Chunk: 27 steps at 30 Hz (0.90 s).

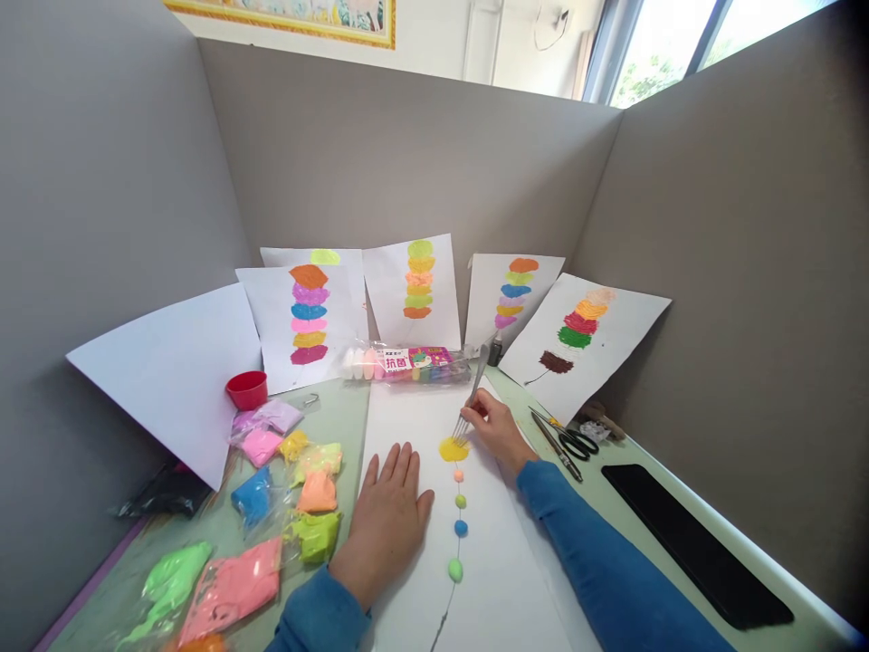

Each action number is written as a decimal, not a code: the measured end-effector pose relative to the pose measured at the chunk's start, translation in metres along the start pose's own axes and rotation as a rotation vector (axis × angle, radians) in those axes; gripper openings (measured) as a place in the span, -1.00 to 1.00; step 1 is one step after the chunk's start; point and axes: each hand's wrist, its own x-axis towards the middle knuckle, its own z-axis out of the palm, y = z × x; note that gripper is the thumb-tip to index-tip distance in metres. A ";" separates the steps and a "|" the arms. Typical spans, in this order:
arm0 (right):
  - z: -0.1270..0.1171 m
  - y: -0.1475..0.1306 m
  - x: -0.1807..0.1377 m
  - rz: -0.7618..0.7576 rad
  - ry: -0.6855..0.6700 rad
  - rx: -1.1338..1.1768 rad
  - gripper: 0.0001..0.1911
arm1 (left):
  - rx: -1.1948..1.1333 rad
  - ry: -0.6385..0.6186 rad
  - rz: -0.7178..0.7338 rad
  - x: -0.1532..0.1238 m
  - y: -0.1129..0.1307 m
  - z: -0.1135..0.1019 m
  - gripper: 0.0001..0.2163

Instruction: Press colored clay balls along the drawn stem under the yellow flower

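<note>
My right hand (499, 429) grips a metal fork (471, 395), its tines pressed on a flattened yellow clay blob (453, 450) on the white paper sheet (502, 580) in front of me. My left hand (388, 518) lies flat on the paper's left edge, fingers stretched out, holding nothing. Below the yellow blob sit small clay balls in a column: pink (459, 474), light green (460, 501), blue (461, 527) and pale green (455, 570), with a thin drawn line running down from the last.
Bags of coloured clay (254, 580) lie at the left, a red cup (247, 389) behind them. A clay pack (407, 364) and finished sheets (309, 312) stand at the back. Scissors (574, 441), a pen (555, 445) and a black slab (692, 543) lie right. Grey partition walls enclose the desk.
</note>
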 end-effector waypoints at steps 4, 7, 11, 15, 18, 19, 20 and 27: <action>-0.010 0.008 -0.001 -0.012 -0.114 0.070 -0.89 | 0.000 -0.008 0.001 -0.001 0.000 -0.001 -0.50; -0.007 0.009 0.000 -0.021 -0.173 0.103 -0.88 | 0.002 -0.010 -0.003 0.000 0.000 -0.002 -0.50; 0.000 0.004 0.005 -0.043 -0.177 0.116 -0.88 | 0.004 -0.009 -0.002 0.000 0.001 -0.002 -0.50; -0.003 0.003 0.008 -0.045 -0.133 0.125 -0.87 | 0.008 -0.005 0.000 0.000 0.001 -0.001 -0.50; -0.009 0.005 0.007 -0.053 -0.159 0.131 -0.85 | 0.006 -0.009 0.001 0.000 0.001 -0.001 -0.50; -0.010 0.005 0.006 -0.059 -0.181 0.130 -0.84 | 0.005 -0.011 0.001 0.000 0.000 -0.001 -0.50; -0.010 0.005 0.006 -0.067 -0.203 0.127 -0.84 | 0.005 -0.013 -0.001 0.000 0.000 -0.001 -0.50; -0.004 -0.002 0.009 -0.114 -0.183 0.092 -0.90 | 0.008 -0.012 -0.003 0.001 0.001 -0.002 -0.50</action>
